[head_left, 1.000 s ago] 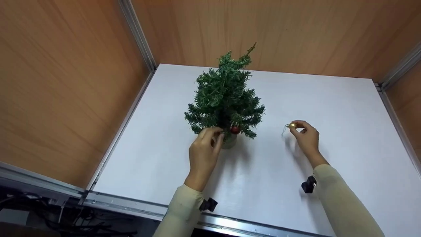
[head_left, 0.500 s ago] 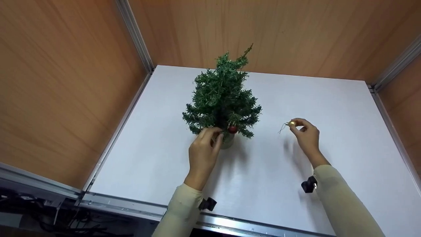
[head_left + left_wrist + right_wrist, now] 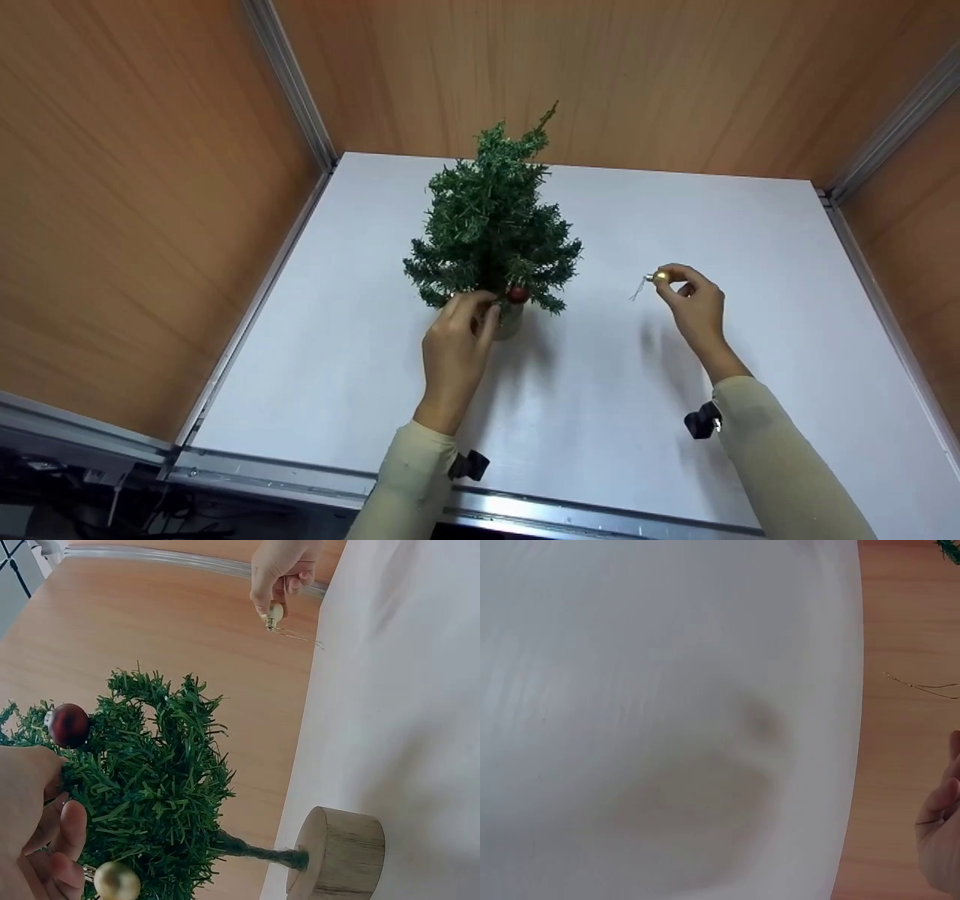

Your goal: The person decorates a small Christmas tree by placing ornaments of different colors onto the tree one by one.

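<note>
A small artificial Christmas tree (image 3: 491,217) stands on a round wooden base (image 3: 349,855). At its lower front my left hand (image 3: 454,352) has its curled fingers among the needles, pinching a branch (image 3: 64,780). Beside those fingers hangs a gold bauble (image 3: 116,881). A red bauble (image 3: 517,294) hangs from a low branch just right of the hand. Off to the tree's right, my right hand (image 3: 694,307) pinches another gold bauble (image 3: 660,277) between thumb and forefinger above the table. Its thin thread loop (image 3: 922,688) dangles free toward the tree.
The white tabletop (image 3: 600,420) is bounded by wood-grain panels (image 3: 600,82) at the back and sides. A metal rail (image 3: 570,517) runs along the front edge. Dark cables (image 3: 150,510) lie below at front left. Each sleeve carries a black wrist camera (image 3: 701,421).
The right hand has risen slightly with the gold bauble, and its thread loop has swung left. The left hand stays at the branch while the head view shifts a little.
</note>
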Demonstrator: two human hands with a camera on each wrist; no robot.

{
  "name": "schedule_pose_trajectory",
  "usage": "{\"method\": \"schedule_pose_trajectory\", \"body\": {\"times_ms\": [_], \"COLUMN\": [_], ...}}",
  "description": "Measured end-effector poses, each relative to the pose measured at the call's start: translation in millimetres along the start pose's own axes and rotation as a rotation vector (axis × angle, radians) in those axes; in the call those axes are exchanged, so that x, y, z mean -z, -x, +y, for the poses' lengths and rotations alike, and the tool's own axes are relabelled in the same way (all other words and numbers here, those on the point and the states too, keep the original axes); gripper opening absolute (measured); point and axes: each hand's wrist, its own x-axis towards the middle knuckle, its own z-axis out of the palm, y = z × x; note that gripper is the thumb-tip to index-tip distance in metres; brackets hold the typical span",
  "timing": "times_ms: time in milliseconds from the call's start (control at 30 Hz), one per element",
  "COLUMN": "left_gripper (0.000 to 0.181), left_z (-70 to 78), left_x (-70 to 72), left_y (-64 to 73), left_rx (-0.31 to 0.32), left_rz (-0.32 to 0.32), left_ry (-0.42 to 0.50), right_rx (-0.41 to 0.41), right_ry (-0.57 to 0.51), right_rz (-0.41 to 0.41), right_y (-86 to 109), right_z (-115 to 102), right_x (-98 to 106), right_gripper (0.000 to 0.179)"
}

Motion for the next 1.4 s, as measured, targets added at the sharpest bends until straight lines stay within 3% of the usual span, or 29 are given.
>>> {"method": "schedule_pose_trajectory", "body": {"times_ms": [667,967,1300,1400], "left_gripper": [0.011,0.013,0.012,0.012], "left_z": [-3.2,-4.1,-3.9,-4.1], "left_x": [1.9,2.9,3.2,3.0], "left_y": [1.6,2.7,1.6,1.8], "left_rx": [0.016,0.019,0.017,0.016], "left_rz": [0.005,-0.004,0.002,0.004], "left_ry": [0.013,0.02,0.019,0.018], "right_rx": [0.038,0.013,0.065,0.073], "right_ry": [-0.062,-0.088,-0.106,-0.12], "right_rz": [0.047,-0.025,-0.046,-0.052], "right_y": [0.2,3.2,18.9,21.3], "right_z": [-21.9,-32.0,-75.2,-79.4], "right_x": [6.9,11.0,19.7,20.5], "right_gripper": [0.019,0.029,0.028,0.028]}}
